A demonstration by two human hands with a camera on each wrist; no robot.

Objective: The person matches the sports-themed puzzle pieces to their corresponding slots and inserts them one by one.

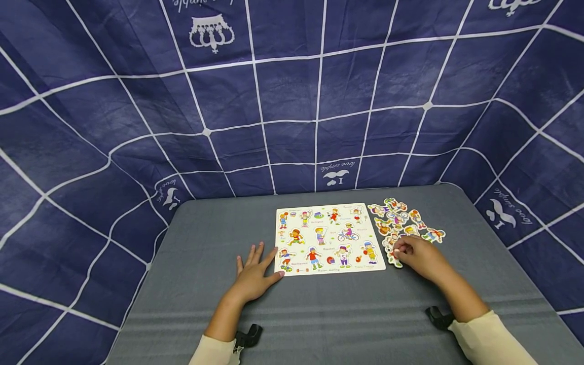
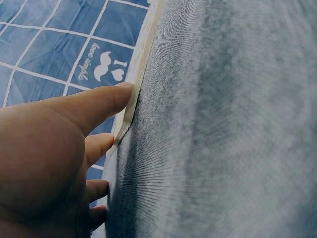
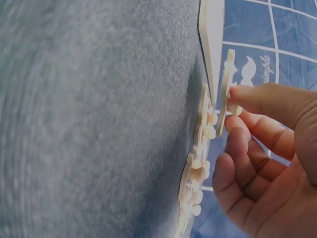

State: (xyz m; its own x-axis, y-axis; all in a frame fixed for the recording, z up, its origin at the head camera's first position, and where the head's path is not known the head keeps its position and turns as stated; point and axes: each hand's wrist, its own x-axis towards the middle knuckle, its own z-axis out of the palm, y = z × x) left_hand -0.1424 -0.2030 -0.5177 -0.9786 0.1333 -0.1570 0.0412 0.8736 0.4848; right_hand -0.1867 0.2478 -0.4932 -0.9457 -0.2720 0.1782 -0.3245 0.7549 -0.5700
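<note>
A pale wooden puzzle board (image 1: 301, 253) with printed sports figures lies flat on the grey cloth. My left hand (image 1: 252, 279) spreads its fingers at the board's near left corner; in the left wrist view, the thumb and a fingertip touch the board edge (image 2: 144, 62). My right hand (image 1: 424, 257) pinches a knobbed puzzle piece (image 3: 227, 94) between thumb and finger. In the right wrist view that piece is tilted up on edge, raised above other pieces (image 3: 199, 121). The held piece's picture is partly hidden by my fingers in the head view.
Several loose figure-shaped pieces (image 1: 398, 218) lie in a pile along the board's right side, some overlapping. Grey cloth (image 1: 328, 314) covers the table. A blue curtain with white grid lines (image 1: 292, 91) hangs behind and on both sides. Black straps are on both wrists.
</note>
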